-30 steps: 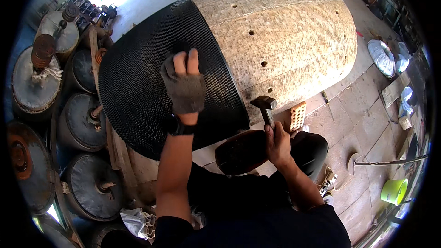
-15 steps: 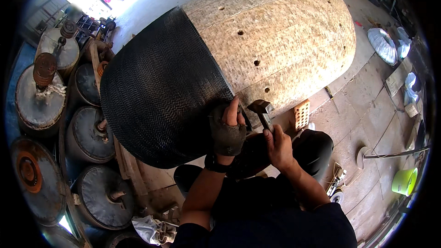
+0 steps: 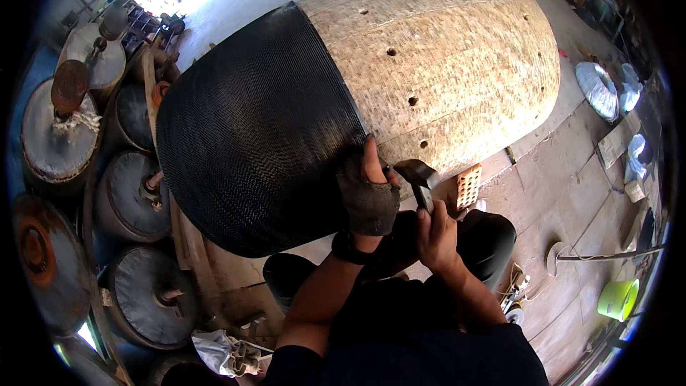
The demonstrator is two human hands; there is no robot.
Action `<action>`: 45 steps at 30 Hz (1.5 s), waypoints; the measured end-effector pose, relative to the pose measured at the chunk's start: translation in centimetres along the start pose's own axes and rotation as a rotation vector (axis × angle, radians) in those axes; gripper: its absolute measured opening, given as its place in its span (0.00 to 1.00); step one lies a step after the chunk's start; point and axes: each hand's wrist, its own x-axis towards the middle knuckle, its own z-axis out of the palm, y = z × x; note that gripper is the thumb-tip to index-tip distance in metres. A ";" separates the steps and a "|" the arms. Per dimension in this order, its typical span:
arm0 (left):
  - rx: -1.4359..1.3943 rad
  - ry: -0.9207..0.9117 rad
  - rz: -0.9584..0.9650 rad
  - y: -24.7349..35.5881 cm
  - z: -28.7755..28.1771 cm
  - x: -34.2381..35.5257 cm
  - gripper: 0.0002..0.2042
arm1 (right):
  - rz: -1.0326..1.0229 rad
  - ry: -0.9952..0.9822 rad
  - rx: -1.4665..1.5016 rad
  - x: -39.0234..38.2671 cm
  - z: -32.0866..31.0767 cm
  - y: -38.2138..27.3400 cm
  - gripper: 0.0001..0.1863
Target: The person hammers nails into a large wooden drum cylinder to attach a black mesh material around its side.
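A large rounded drum has a pale, mottled surface (image 3: 457, 64) with small holes on its right part and a black, finely ridged covering (image 3: 250, 121) on its left part. At the covering's right edge, low on the drum, is my left hand (image 3: 368, 193) in a dark fingerless glove; one finger points up along the edge, the others curl, and what they may pinch is hidden. My right hand (image 3: 437, 239) grips a hammer (image 3: 418, 179) by its handle, with the head just beside my left fingertips.
Several metal drums with shafts (image 3: 146, 293) stand at my left along timber rails (image 3: 189, 243). A perforated brick (image 3: 468, 186) lies under the drum's right side. To my right are wrapped white bundles (image 3: 597, 93), a green bucket (image 3: 614, 299) and a long rod (image 3: 607, 256).
My left hand has moved right and down from the middle of the black covering to its edge, then slightly up and right. The hammer in my right hand has shifted slightly toward it.
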 end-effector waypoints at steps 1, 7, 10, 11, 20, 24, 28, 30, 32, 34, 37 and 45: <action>-0.006 -0.001 0.000 0.0 0.0 0.1 0.40 | -0.003 0.007 -0.001 -0.1 0.0 0.1 0.11; -0.066 0.017 -0.025 0.6 -2.1 -2.4 0.38 | -0.062 0.035 0.049 0.0 -0.3 0.1 0.12; -0.039 -0.139 -0.035 0.5 -3.3 -6.5 0.31 | -0.093 0.061 0.082 -0.2 0.2 0.8 0.11; -0.024 -0.231 -0.037 0.8 -3.4 -8.1 0.29 | -0.073 0.012 -0.050 0.4 0.6 1.1 0.12; -0.025 -0.407 0.119 0.3 -0.6 -20.4 0.14 | -0.151 0.117 0.174 -0.5 1.2 2.4 0.17; -0.013 -0.802 0.093 0.2 -0.6 -16.6 0.12 | 0.026 -0.075 0.001 1.5 0.6 0.4 0.14; -0.004 -0.793 0.143 0.5 -0.5 -17.1 0.11 | -0.097 0.130 0.325 -0.8 -0.5 -1.2 0.09; 0.001 -0.728 0.107 0.3 0.8 -19.0 0.10 | -0.129 0.114 0.304 -0.4 -0.5 -0.4 0.09; 0.004 -0.590 0.096 -0.3 2.4 -22.0 0.10 | -0.061 -0.036 -0.197 1.0 0.6 0.1 0.10; 0.053 -0.525 0.186 -0.6 2.3 -23.0 0.11 | 0.076 -0.108 -0.044 0.9 0.8 0.3 0.11; 0.030 -0.650 0.160 0.3 -1.1 -18.7 0.16 | -0.078 0.045 0.218 -0.6 0.4 -0.3 0.16; -0.101 -0.415 -0.081 0.2 -4.8 -11.7 0.14 | -0.066 -0.081 -0.076 1.0 1.0 0.0 0.08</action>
